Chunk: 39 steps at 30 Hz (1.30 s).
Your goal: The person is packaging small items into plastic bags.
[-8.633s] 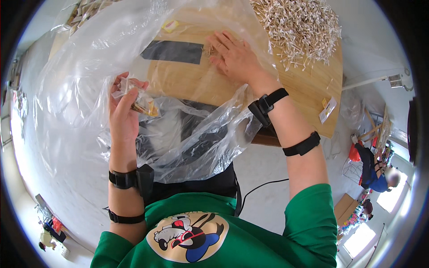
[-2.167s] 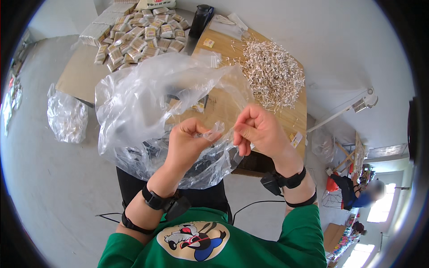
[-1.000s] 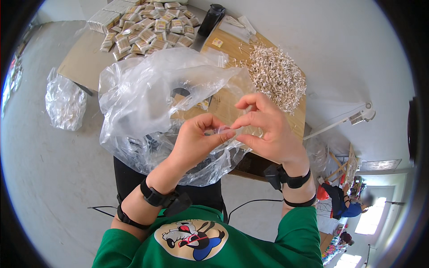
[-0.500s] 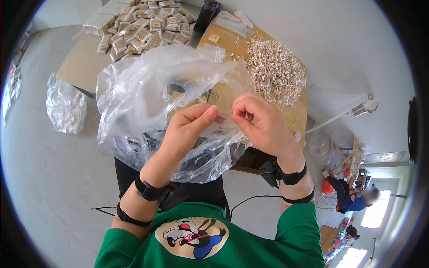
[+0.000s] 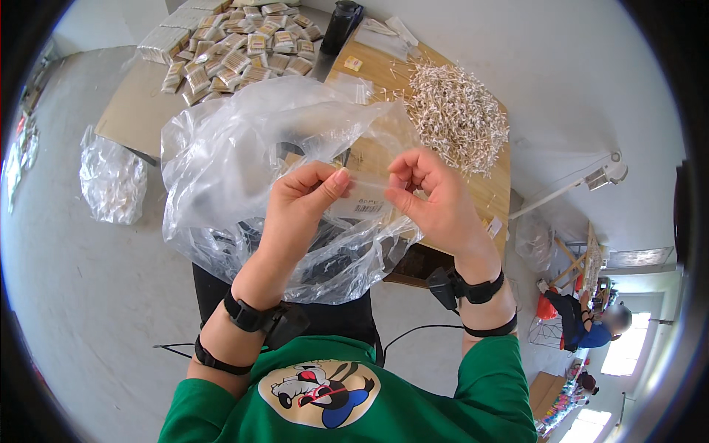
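Clear packet (image 5: 369, 199), barcoded nearside, has far corners hidden where left hand (image 5: 306, 193) and right hand (image 5: 432, 190) pinch it.

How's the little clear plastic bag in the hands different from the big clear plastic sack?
The little clear plastic bag looks flat, held between left hand and right hand; the big clear plastic sack is crumpled. The bag is smaller than the sack. Both look see-through.
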### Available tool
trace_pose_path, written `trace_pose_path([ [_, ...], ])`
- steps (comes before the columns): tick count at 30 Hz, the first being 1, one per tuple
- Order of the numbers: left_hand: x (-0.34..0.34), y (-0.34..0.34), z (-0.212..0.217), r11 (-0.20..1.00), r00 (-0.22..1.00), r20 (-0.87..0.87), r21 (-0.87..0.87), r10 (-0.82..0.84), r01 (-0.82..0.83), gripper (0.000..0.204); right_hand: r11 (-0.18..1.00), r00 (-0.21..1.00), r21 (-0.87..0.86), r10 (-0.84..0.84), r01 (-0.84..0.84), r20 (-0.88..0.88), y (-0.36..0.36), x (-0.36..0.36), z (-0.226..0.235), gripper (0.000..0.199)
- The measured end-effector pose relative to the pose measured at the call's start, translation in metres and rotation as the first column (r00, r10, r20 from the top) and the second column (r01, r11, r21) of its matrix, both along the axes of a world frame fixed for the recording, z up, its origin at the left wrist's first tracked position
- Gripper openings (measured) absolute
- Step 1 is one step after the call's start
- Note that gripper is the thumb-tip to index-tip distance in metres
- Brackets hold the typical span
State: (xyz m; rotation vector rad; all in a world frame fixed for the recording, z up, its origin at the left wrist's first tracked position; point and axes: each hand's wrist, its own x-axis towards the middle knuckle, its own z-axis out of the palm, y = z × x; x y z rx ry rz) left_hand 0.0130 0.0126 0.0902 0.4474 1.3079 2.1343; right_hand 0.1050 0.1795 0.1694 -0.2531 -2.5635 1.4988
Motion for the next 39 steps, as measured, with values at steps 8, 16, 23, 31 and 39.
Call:
trace_pose_path([
  [8,-0.004,0.002,-0.003,0.998,1.000,-0.017,0.061,0.014,-0.013,0.016,1.000,1.000,-0.019,0.010,-0.011,-0.011,0.007,0.000,-0.013,0.010],
  [16,-0.001,0.004,0.001,0.999,0.986,-0.163,-0.041,0.028,-0.035,0.011,0.997,0.997,-0.032,0.071,-0.071,-0.002,-0.009,-0.008,-0.018,0.007],
  [23,-0.001,-0.001,-0.003,0.997,0.983,-0.173,-0.042,0.053,-0.061,0.011,0.996,0.998,-0.082,0.043,-0.046,-0.046,-0.009,-0.002,-0.018,0.004],
  [31,0.004,0.004,0.000,0.996,1.000,0.023,0.087,0.004,-0.006,0.009,0.989,0.993,-0.147,0.010,-0.027,-0.116,0.000,0.009,-0.028,0.007],
  [39,0.001,0.012,0.006,0.994,0.991,-0.086,-0.044,-0.102,0.099,0.009,0.989,0.992,-0.130,0.062,-0.076,-0.109,0.007,0.004,-0.029,0.006],
])
